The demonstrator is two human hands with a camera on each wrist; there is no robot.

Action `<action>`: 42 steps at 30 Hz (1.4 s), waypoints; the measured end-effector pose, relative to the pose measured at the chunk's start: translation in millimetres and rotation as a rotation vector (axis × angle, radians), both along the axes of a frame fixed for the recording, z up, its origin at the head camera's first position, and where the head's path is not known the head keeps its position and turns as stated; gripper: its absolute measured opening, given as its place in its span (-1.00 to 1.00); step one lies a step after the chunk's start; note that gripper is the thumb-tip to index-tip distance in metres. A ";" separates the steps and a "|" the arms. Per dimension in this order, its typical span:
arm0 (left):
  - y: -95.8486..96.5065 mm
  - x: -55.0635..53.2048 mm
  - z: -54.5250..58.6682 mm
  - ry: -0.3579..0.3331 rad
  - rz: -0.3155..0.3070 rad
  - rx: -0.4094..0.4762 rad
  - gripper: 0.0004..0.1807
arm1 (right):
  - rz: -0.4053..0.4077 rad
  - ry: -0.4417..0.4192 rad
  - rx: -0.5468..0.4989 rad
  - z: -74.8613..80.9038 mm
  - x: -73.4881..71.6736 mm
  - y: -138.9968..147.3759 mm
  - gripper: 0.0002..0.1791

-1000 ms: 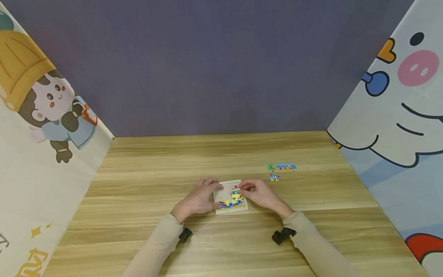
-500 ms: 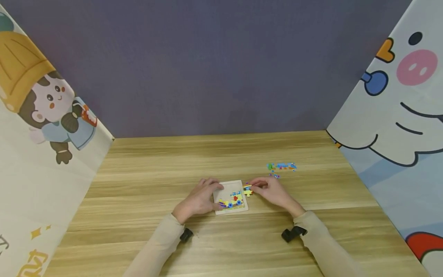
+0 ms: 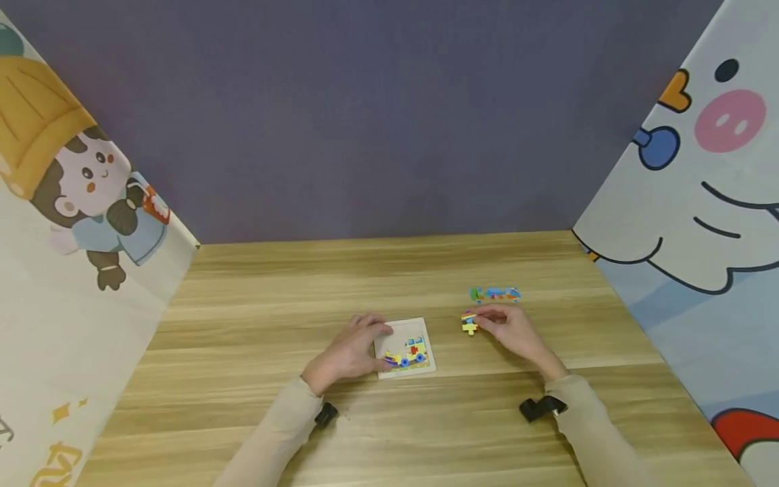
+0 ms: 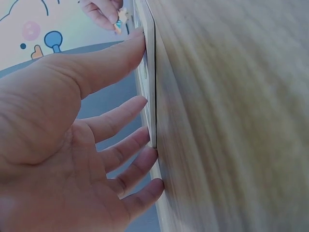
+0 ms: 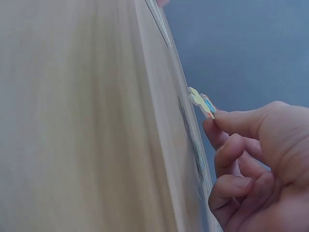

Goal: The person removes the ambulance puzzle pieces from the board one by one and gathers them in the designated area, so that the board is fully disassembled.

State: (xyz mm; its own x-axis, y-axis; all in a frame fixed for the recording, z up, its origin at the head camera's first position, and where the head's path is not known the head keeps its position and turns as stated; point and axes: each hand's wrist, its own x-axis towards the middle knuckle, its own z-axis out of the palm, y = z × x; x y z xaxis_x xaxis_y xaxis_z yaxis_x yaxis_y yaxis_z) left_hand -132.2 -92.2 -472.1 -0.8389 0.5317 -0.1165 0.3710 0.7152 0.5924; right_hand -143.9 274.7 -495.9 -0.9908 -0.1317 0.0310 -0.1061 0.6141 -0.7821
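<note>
A small square puzzle board (image 3: pixel 398 330) lies on the table, its lower and right parts filled with a yellow vehicle picture on blue wheels. At its left side rests my left hand (image 3: pixel 349 348), fingers spread and nearly straight, the thumb reaching over the near corner. In the left wrist view the fingertips (image 4: pixel 153 186) touch along the board's edge. Off to the right of the board, my right hand (image 3: pixel 508 330) pinches a yellow and blue puzzle piece (image 3: pixel 469 323) between thumb and index finger. The right wrist view shows this piece (image 5: pixel 203 102) tilted, close over the table.
Behind the right hand, several joined or closely laid blue and green puzzle pieces (image 3: pixel 496 293) lie on the wooden table (image 3: pixel 292 277). A dark grey panel (image 3: pixel 389 122) stands at the back, with cartoon-printed panels on both sides.
My right hand has carried the puzzle piece off the board and away to the right, baring blue-windowed pieces beneath. The left hand has stayed on the board.
</note>
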 end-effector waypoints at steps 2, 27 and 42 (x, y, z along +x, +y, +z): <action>0.2 0.6 -0.6 -0.001 0.000 -0.003 -0.26 | -0.014 0.003 0.009 -0.4 -1.4 11.9 -0.72; 1.4 1.0 -0.3 0.005 -0.004 -0.024 -0.26 | -0.117 -0.004 0.113 -3.6 -17.4 63.8 -0.62; 2.0 1.7 -0.5 0.002 -0.002 -0.011 -0.27 | -0.093 -0.004 0.169 -3.2 -21.7 59.2 -0.65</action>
State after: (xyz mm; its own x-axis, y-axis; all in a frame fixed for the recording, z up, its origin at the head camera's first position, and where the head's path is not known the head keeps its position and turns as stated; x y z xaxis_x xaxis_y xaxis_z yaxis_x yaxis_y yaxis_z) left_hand -130.5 -90.2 -472.6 -0.8382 0.5318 -0.1206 0.3733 0.7209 0.5840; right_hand -165.6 333.8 -499.1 -0.9990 -0.0428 0.0125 -0.0402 0.7438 -0.6672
